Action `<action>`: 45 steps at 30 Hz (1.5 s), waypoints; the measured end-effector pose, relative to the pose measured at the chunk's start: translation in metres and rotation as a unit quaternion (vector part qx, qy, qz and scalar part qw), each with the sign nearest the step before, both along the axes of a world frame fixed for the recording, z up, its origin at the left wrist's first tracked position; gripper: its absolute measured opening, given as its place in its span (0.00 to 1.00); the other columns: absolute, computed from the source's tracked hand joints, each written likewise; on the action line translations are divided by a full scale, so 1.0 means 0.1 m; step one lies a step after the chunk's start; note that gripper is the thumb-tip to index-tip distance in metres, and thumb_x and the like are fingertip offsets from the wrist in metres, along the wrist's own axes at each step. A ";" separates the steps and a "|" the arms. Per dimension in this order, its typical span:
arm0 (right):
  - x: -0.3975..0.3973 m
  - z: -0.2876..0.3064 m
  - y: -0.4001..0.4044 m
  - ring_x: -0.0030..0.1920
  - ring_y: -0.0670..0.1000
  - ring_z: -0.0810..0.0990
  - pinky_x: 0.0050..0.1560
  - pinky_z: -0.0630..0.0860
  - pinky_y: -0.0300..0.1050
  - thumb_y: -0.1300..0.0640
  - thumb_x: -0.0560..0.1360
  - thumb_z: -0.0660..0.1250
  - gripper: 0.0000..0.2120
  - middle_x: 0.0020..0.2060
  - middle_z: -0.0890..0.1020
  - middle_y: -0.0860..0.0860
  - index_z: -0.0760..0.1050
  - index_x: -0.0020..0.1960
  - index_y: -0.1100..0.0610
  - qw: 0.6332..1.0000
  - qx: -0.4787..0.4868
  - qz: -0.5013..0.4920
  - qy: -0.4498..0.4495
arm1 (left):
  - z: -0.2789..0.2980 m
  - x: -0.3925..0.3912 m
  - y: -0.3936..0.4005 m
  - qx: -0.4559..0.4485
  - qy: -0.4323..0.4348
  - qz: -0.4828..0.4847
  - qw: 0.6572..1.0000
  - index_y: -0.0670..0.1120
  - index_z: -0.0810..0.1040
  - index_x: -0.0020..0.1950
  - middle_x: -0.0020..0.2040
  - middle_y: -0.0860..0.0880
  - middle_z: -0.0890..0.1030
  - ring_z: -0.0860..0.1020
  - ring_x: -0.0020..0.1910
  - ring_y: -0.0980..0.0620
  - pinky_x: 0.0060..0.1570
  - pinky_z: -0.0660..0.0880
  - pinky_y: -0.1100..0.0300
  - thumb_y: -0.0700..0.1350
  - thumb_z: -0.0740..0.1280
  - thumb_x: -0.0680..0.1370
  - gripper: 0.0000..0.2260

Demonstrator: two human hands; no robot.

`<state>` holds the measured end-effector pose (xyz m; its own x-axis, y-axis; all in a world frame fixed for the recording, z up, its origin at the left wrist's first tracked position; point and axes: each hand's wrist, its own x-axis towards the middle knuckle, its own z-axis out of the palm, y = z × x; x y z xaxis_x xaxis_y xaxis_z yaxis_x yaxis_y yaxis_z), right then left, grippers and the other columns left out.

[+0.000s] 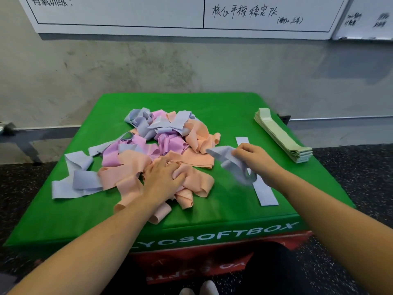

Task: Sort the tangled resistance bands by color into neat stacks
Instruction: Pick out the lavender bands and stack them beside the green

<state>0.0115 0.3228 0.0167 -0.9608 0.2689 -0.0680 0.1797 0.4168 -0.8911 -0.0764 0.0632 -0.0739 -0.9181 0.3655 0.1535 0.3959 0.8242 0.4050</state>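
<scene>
The left hand [163, 177] lies palm down, fingers spread and slightly curled, pressing on the near edge of the tangled pile [161, 145] of peach, pink and lavender resistance bands; it rests on peach loops, though whether the fingers pinch any one band is hard to tell. The right hand [254, 155] is raised just above the surface, to the right of the pile, with fingers closed in a pinch on a lavender band [232, 163], which hangs crumpled and motion-blurred below and to the left of the knuckles. Both forearms reach in bare from the bottom corners of the view. Under the right hand a single lavender strip [262, 191] lies flat on the cloth, running away from the person. Well apart at the far right edge sits a neat stack of pale green bands [282, 136], laid lengthwise. Everything rests on a green soft box [223, 211] with white lettering on its front face and a red section beneath it. Behind stands a grey concrete wall [191, 67] carrying a whiteboard [170, 13] with handwritten characters, and the floor [365, 177] is dark and speckled.
</scene>
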 end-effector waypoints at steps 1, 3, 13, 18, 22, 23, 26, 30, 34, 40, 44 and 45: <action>0.02 0.00 -0.01 0.33 0.50 0.70 0.35 0.64 0.42 0.58 0.79 0.64 0.13 0.32 0.73 0.50 0.70 0.36 0.54 1.000 -0.014 -0.016 0.013 | 0.03 -0.02 0.02 0.015 -0.010 0.014 1.000 0.57 0.77 0.63 0.69 0.53 0.71 0.70 0.67 0.48 0.68 0.64 0.44 0.58 0.64 0.77 0.16; 0.06 -0.01 -0.01 0.32 0.50 0.69 0.33 0.63 0.40 0.57 0.79 0.63 0.12 0.32 0.72 0.50 0.68 0.37 0.53 0.996 -0.075 -0.043 0.027 | 0.11 -0.02 0.08 0.046 -0.032 0.014 0.998 0.56 0.71 0.65 0.67 0.51 0.70 0.72 0.65 0.46 0.67 0.66 0.44 0.53 0.68 0.75 0.19; 0.23 -0.07 -0.17 0.36 0.51 0.76 0.37 0.67 0.48 0.57 0.80 0.64 0.02 0.33 0.82 0.46 0.71 0.51 0.55 0.972 -0.231 -0.035 0.037 | 0.49 0.10 0.16 -0.027 -0.084 -0.120 0.989 0.67 0.63 0.73 0.81 0.56 0.49 0.45 0.80 0.52 0.74 0.34 0.36 0.60 0.59 0.72 0.28; 0.32 -0.09 -0.22 0.38 0.50 0.77 0.39 0.69 0.47 0.57 0.77 0.66 0.04 0.36 0.82 0.49 0.72 0.50 0.54 0.963 -0.266 -0.027 0.039 | 0.67 0.24 0.28 0.026 -0.056 -0.117 0.991 0.66 0.65 0.74 0.80 0.58 0.55 0.50 0.79 0.56 0.77 0.36 0.40 0.69 0.58 0.77 0.26; 0.42 -0.07 -0.28 0.41 0.55 0.79 0.40 0.72 0.47 0.59 0.78 0.67 0.02 0.41 0.83 0.54 0.75 0.49 0.53 0.959 -0.283 0.025 0.026 | 0.73 0.42 0.43 0.271 -0.193 -0.174 0.927 0.61 0.71 0.72 0.70 0.60 0.72 0.71 0.68 0.59 0.69 0.68 0.52 0.65 0.66 0.75 0.26; 0.45 -0.07 -0.30 0.41 0.55 0.79 0.39 0.72 0.47 0.60 0.79 0.67 0.03 0.42 0.83 0.55 0.76 0.50 0.54 0.957 -0.286 0.040 0.020 | 0.72 0.45 0.47 0.289 -0.205 -0.171 0.919 0.59 0.73 0.70 0.67 0.57 0.76 0.74 0.65 0.58 0.65 0.70 0.57 0.62 0.67 0.77 0.23; 0.51 -0.05 -0.34 0.39 0.54 0.79 0.38 0.72 0.46 0.62 0.78 0.67 0.02 0.40 0.82 0.56 0.75 0.49 0.56 0.958 -0.282 0.048 0.022 | 0.73 0.56 0.52 0.350 -0.217 -0.146 0.900 0.54 0.81 0.60 0.53 0.48 0.84 0.80 0.52 0.53 0.55 0.77 0.56 0.51 0.70 0.80 0.10; 0.53 -0.05 -0.32 0.40 0.53 0.76 0.41 0.71 0.46 0.59 0.77 0.70 0.05 0.39 0.74 0.64 0.75 0.44 0.57 0.983 -0.170 0.046 0.047 | 0.72 0.65 0.51 0.435 -0.193 -0.142 0.868 0.54 0.85 0.49 0.45 0.52 0.85 0.81 0.46 0.52 0.50 0.80 0.51 0.42 0.71 0.78 0.07; 0.54 -0.07 -0.31 0.39 0.51 0.72 0.42 0.67 0.48 0.53 0.75 0.73 0.09 0.39 0.74 0.67 0.77 0.40 0.55 0.994 -0.070 0.020 0.077 | 0.75 0.74 0.50 0.450 -0.159 -0.145 0.867 0.48 0.82 0.46 0.39 0.48 0.82 0.78 0.39 0.46 0.41 0.77 0.51 0.39 0.73 0.77 0.05; 0.56 -0.02 -0.30 0.40 0.55 0.74 0.42 0.70 0.48 0.56 0.75 0.73 0.07 0.39 0.77 0.60 0.76 0.41 0.54 0.990 0.026 -0.013 0.139 | 0.71 0.88 0.48 0.374 -0.098 -0.181 0.904 0.54 0.73 0.51 0.39 0.49 0.76 0.75 0.36 0.49 0.37 0.72 0.55 0.47 0.73 0.76 0.10; 0.55 0.00 -0.32 0.45 0.52 0.76 0.47 0.72 0.50 0.57 0.73 0.72 0.04 0.44 0.79 0.53 0.78 0.42 0.50 0.985 -0.003 -0.043 0.168 | 0.75 0.91 0.53 0.366 -0.185 -0.182 0.894 0.61 0.73 0.58 0.46 0.52 0.78 0.75 0.43 0.59 0.44 0.72 0.66 0.60 0.70 0.73 0.16; 0.56 0.01 -0.33 0.45 0.51 0.76 0.47 0.72 0.49 0.55 0.72 0.71 0.03 0.44 0.79 0.50 0.78 0.42 0.49 0.983 -0.015 -0.044 0.177 | 0.75 0.91 0.55 0.372 -0.177 -0.176 0.894 0.61 0.75 0.57 0.46 0.52 0.79 0.76 0.44 0.58 0.45 0.73 0.64 0.58 0.70 0.74 0.13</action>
<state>0.0670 0.2897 0.0179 -0.8986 0.3558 0.2567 -0.1093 0.3851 -0.9164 0.0146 0.1177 0.0012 -0.8055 0.5592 0.1962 0.3156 0.1246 0.9407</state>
